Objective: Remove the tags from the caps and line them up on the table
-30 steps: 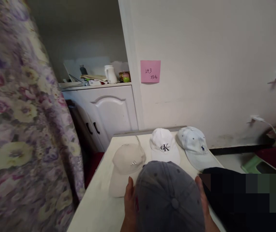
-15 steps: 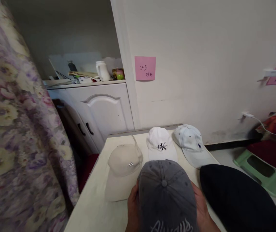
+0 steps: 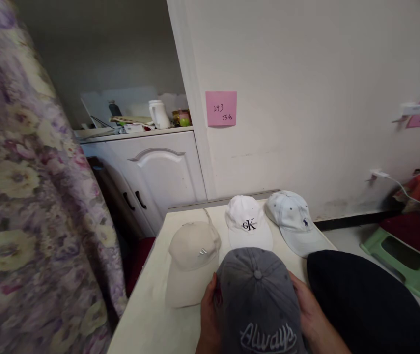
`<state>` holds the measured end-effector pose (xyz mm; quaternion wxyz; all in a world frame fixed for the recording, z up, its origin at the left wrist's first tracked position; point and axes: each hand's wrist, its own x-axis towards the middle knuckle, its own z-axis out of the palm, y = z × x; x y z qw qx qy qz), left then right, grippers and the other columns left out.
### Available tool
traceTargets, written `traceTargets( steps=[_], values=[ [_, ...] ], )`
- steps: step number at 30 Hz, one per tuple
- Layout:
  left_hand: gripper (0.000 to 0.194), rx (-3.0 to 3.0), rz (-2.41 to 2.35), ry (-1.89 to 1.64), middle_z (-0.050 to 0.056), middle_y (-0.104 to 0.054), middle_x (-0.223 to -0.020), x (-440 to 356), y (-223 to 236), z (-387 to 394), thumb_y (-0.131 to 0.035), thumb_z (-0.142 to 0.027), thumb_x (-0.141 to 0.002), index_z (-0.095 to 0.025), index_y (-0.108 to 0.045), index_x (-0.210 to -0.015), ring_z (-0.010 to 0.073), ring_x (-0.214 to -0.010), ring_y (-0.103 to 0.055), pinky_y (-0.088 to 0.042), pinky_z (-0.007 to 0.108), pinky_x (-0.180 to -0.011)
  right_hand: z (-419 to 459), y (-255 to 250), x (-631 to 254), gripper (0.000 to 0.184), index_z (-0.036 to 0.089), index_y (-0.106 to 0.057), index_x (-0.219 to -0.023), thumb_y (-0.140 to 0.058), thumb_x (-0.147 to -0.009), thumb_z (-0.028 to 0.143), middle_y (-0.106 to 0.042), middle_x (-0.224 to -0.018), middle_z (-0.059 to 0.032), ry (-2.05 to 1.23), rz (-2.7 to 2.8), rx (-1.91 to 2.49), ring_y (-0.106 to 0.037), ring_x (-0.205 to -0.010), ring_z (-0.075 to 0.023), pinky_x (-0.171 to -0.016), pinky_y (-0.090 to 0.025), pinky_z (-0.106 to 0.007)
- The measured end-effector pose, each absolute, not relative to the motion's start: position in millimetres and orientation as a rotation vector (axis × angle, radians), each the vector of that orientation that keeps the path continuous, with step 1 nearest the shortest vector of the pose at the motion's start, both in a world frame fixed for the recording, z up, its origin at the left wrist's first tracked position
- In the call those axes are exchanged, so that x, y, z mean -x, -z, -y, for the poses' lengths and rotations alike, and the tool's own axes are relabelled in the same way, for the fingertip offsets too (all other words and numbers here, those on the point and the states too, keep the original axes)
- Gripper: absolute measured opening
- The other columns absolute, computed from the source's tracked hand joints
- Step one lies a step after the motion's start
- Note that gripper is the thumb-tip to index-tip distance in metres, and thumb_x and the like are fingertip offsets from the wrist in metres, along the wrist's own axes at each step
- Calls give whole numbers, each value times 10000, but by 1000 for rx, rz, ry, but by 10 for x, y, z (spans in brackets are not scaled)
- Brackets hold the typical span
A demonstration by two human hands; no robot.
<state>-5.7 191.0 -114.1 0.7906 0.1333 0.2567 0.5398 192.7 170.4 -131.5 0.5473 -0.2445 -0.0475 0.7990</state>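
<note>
A grey baseball cap (image 3: 259, 295) with white "Always" lettering is held between both hands near the front of the table. My left hand (image 3: 209, 314) is closed on its left side, and my right hand (image 3: 310, 309) grips the right side; the fingertips are partly hidden by the cap. Left of it lies a beige cap (image 3: 193, 246) with a small striped logo, brim toward me. Just behind the grey cap sits a white cap (image 3: 246, 211) with black "CK" letters. A pale blue cap (image 3: 293, 216) with a small dark logo rests at the back right.
The cream table (image 3: 154, 290) backs onto a wall bearing a pink note (image 3: 221, 109). A dark rounded form (image 3: 364, 300) fills the right front. Beyond it stands a green stool (image 3: 405, 265). A floral curtain (image 3: 33, 196) hangs at left, beside a white cabinet (image 3: 169, 182).
The grey cap now shows more of its lettering, with both hands still on it. The whole view has shifted slightly. The other caps keep their places on the table.
</note>
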Motion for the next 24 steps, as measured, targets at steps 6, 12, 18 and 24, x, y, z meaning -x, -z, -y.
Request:
traceTargets(
  steps=[6,12,18,24],
  values=[
    [226,-258,-452,-998,89,-833,-914,27,1171,-1939,-651,-290,-913,-171,-840,-882,322,-1105,-716,-441,452,-1102,-1764,1443,-1970,215,150,-815,-922,-660,-908,299,-847,-893,-102,-1872,40,523,-773,-977,-289,-1025,-533,-479],
    [278,-240,-409,-931,88,-829,-983,7,1309,-1995,-564,-284,-975,-194,-826,-1006,300,-1133,-709,-424,461,-1123,-1775,1456,-1987,348,121,-797,-1002,-571,-970,384,-844,-900,-126,-1904,31,496,-769,-995,-292,-1024,-531,-491],
    [296,-268,-353,-931,92,-817,-1053,22,1337,-2030,-550,-331,-984,-218,-813,-1061,304,-1160,-696,-393,470,-1149,-1756,1422,-1984,392,114,-794,-998,-561,-970,429,-842,-907,-137,-1942,59,464,-761,-1016,-304,-1031,-516,-502],
    [311,-329,-301,-883,99,-819,-1035,86,1284,-1916,-553,-337,-973,-198,-829,-1004,322,-1173,-686,-385,483,-1153,-1623,1360,-1997,347,122,-806,-970,-621,-921,411,-843,-923,-128,-1938,128,402,-754,-1030,-317,-1060,-482,-508]
  ],
)
